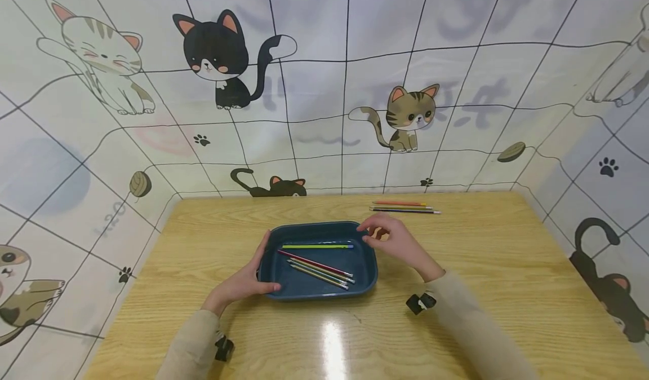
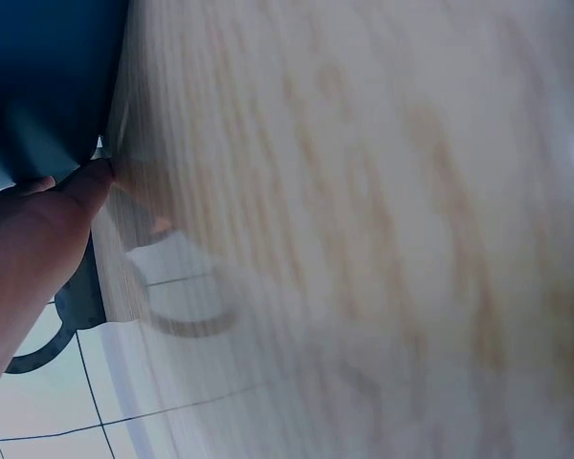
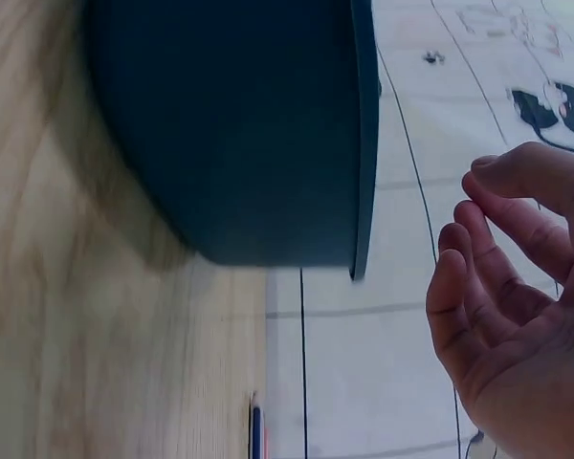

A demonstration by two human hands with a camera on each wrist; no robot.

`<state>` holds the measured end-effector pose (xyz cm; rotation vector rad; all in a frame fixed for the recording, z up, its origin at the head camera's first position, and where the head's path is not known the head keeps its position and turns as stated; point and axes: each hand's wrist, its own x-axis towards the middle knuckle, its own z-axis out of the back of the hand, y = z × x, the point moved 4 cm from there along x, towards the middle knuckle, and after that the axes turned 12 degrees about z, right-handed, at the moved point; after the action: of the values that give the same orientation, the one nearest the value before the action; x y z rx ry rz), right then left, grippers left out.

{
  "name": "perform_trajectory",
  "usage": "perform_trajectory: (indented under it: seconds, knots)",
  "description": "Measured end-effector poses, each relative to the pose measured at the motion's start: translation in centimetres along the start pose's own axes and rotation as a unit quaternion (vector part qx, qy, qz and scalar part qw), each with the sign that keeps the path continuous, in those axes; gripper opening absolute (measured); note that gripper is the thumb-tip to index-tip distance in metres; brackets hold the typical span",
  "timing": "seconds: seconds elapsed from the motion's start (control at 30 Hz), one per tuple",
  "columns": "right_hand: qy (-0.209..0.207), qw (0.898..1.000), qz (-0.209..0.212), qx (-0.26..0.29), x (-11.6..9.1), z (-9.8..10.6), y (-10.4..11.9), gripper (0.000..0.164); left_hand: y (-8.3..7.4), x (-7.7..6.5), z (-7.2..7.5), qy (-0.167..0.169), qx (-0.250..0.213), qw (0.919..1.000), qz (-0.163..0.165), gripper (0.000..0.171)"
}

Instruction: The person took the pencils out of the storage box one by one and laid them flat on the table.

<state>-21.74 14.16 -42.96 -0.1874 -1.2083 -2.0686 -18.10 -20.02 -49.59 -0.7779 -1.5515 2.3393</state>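
A dark blue rectangular tray (image 1: 324, 296) sits on the wooden table, with several pencils inside it. A lime-green pencil (image 1: 316, 247) lies across the back part, while a dark red pencil (image 1: 314, 263) slants in front, beside others with metal ends. My left hand (image 1: 240, 284) holds the tray's left end, its thumb over the front left corner and its fingers along the outer side. Over the back right corner hovers my right hand (image 1: 392, 239), fingers loosely bent and nothing between them; the right wrist view shows it apart from the tray's rim (image 3: 365, 143).
Behind the tray, to the right, a few loose pencils (image 1: 405, 207) lie side by side near the table's (image 1: 471, 256) back edge. A cloth wall (image 1: 314, 104) printed with cats and grid lines encloses the table at the back and sides.
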Motion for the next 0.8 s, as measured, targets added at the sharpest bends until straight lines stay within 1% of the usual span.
perform_trajectory:
  seconds: [0.2,0.27,0.33,0.53,0.67,0.8]
  knots:
    - [0.022,0.998,0.056,0.016,-0.4,-1.8,0.7,0.019,-0.1,0.1,-0.2,0.004,-0.003,1.0,-0.002,0.118]
    - [0.036,0.997,0.072,0.011,-0.5,-2.6,1.0,0.02,0.0,0.2,-0.3,0.006,-0.004,1.0,-0.001,0.118]
    - [0.054,0.995,0.078,0.01,-0.7,-3.5,1.3,0.02,0.1,0.3,-0.4,0.008,-0.006,0.9999,0.0,0.118]
    - [0.103,0.993,0.061,0.008,-1.2,-6.0,2.0,0.019,0.1,0.5,-0.7,0.013,-0.01,0.9999,-0.002,0.117]
    - [0.126,0.991,0.042,-0.014,-0.8,-7.3,2.5,0.025,0.2,0.3,-0.5,0.006,0.003,0.9999,-0.011,0.114]
    - [0.138,0.989,0.017,-0.045,-0.1,-8.1,2.8,0.028,0.2,0.2,0.0,-0.003,0.018,0.9998,-0.007,0.114]
